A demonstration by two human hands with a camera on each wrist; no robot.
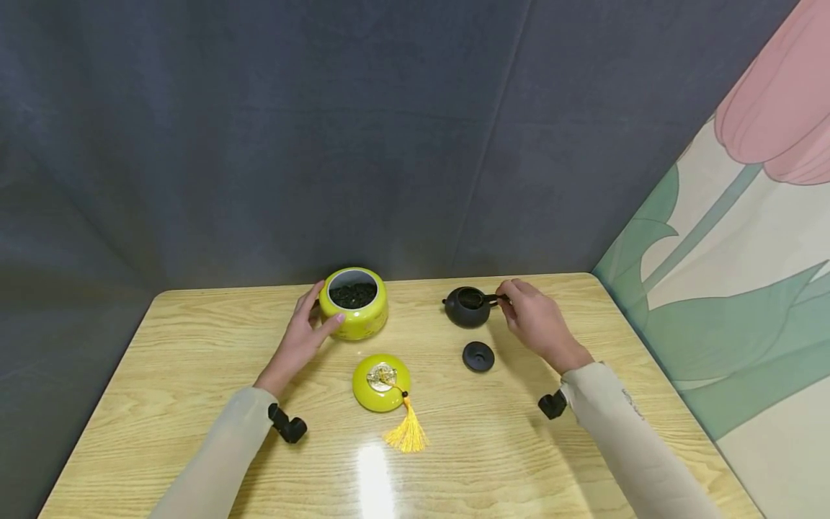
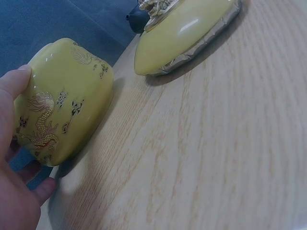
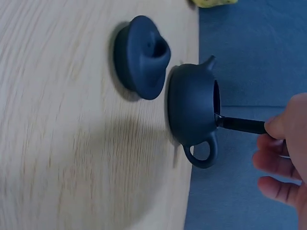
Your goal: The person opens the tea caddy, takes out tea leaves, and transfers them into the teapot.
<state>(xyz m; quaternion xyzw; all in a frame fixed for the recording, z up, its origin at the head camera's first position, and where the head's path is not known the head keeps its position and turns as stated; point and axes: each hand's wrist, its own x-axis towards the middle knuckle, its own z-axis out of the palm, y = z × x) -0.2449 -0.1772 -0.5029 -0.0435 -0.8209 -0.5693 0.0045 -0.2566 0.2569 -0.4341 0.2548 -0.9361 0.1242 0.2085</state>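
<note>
- Near the back edge of the table [image 1: 467,461], toward my left, stands the yellow jar [image 1: 359,326], its mouth facing up and uncovered.
- My left hand [image 1: 310,324] grasps this jar from its left side, the thumb laid across the front and the other fingers around the far side.
- Dark loose pieces [image 1: 353,295] lie inside it, below the rim; a gold dragon [image 2: 44,122] decorates its outer wall.
- Just in front of the jar, nearer to me, the yellow lid [image 1: 379,401] lies with its ornate metal knob [image 1: 381,376] up, and a yellow tassel [image 1: 407,434] trails from it over the wood toward me.
- Off to the right, well apart from the jar, the black teapot [image 1: 465,316] stands upright, spout to the left and loop handle [image 3: 204,163] to the right.
- My right hand [image 1: 534,313] pinches a slim black tool [image 3: 243,125] between thumb and fingers; its other end reaches into the teapot's open top, and I cannot make out its shape there.
- Just in front of the teapot, the small black lid [image 1: 478,357] lies on the table, knob up.
- Behind everything hangs a dark blue-grey cloth [image 1: 337,144].
</note>
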